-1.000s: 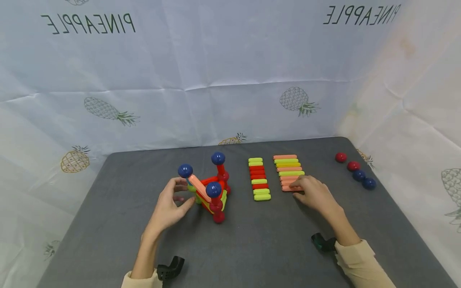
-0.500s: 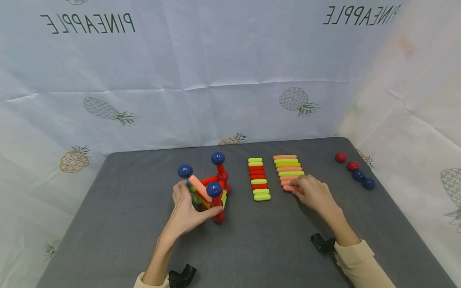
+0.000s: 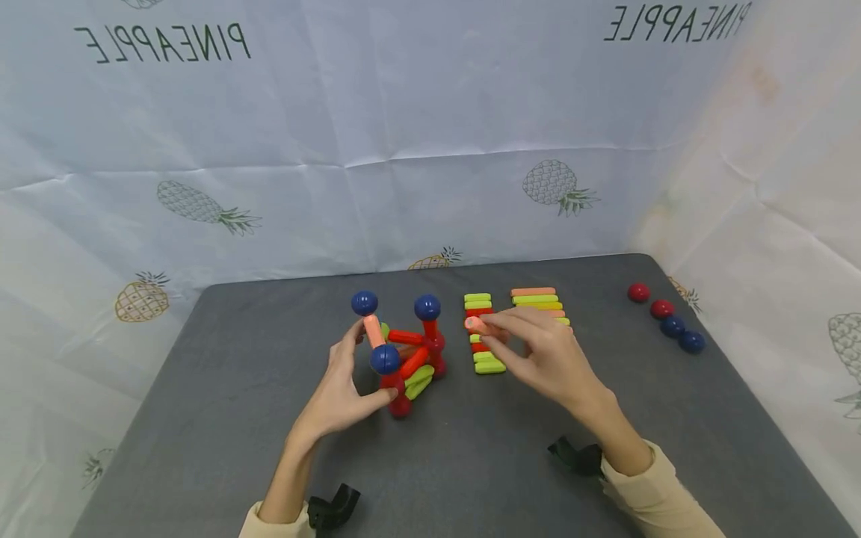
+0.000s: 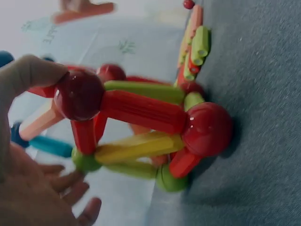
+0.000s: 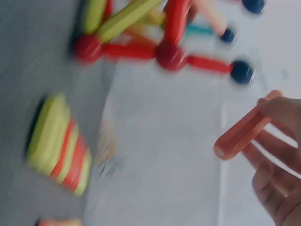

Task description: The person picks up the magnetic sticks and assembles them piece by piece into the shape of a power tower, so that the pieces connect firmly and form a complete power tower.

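Observation:
A frame of coloured magnetic rods and balls stands on the table, with blue balls at its top corners. My left hand holds its near left side, the thumb on a red ball and the fingers reaching behind toward a green ball. Between thumb and fingers my right hand pinches a salmon-coloured magnetic rod. That rod is in the air to the right of the frame, apart from it, with one end pointing toward it. The far side of the frame is partly hidden.
A column of yellow-green and red rods lies right of the frame. Another column of salmon and yellow rods is partly covered by my right hand. Two red balls and two blue balls sit near the table's right edge.
My right hand has picked up a salmon rod from the right column and carried it left toward the frame. My left hand has taken hold of the frame, which has turned.

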`<control>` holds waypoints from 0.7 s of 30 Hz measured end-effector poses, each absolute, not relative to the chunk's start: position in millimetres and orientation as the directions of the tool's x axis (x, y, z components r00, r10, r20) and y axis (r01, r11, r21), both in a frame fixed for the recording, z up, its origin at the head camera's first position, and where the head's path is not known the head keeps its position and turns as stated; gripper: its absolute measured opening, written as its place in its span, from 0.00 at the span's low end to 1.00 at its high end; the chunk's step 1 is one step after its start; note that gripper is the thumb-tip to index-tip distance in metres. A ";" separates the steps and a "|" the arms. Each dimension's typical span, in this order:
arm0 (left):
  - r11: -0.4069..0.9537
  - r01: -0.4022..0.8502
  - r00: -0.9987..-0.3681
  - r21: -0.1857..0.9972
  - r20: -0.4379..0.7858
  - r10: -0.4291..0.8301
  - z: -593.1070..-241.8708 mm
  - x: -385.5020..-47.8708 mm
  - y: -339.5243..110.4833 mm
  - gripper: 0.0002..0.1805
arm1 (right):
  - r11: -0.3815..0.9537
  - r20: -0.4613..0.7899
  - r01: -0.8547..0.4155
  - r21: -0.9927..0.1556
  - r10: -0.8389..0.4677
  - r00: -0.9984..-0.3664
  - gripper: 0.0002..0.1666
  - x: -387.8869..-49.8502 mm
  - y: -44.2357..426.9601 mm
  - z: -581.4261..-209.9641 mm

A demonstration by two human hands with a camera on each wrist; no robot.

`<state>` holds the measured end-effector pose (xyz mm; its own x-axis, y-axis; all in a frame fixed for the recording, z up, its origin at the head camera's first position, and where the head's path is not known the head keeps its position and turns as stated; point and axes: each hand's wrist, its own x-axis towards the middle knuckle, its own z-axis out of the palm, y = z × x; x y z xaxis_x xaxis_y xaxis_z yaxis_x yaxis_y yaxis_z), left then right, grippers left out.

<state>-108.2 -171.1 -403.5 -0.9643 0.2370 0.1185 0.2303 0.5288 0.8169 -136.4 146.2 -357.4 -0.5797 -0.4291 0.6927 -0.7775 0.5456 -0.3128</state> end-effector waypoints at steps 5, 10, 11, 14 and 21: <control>0.415 0.348 -0.902 0.840 0.179 0.394 -407.2 -116.9 -179.2 0.54 | 0.337 0.777 -0.913 -0.232 -0.501 -0.382 0.15 -123.7 111.3 -345.9; 0.324 0.372 -0.861 0.870 0.193 0.471 -409.1 -124.4 -183.2 0.52 | 0.294 0.793 -0.946 -0.138 -0.539 -0.283 0.18 -119.1 85.2 -349.4; 0.314 0.376 -0.855 0.872 0.195 0.481 -409.1 -125.2 -183.3 0.52 | 0.303 0.793 -0.945 -0.125 -0.541 -0.279 0.19 -118.5 81.2 -351.4; 0.309 0.407 -0.839 0.860 0.217 0.499 -408.4 -125.4 -184.2 0.53 | 0.350 0.787 -0.932 -0.098 -0.546 -0.287 0.23 -116.6 71.7 -358.3; 0.386 0.435 -0.875 0.814 0.280 0.396 -391.8 -111.7 -192.1 0.56 | 0.489 0.744 -0.863 -0.131 -0.527 -0.411 0.18 -112.2 63.0 -364.7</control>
<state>-111.7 -192.1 -391.8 -0.8747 0.3959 0.2795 0.4347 0.3860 0.8137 -112.2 63.0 -364.7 -0.4115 -0.5266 0.7439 -0.8626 0.4886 -0.1312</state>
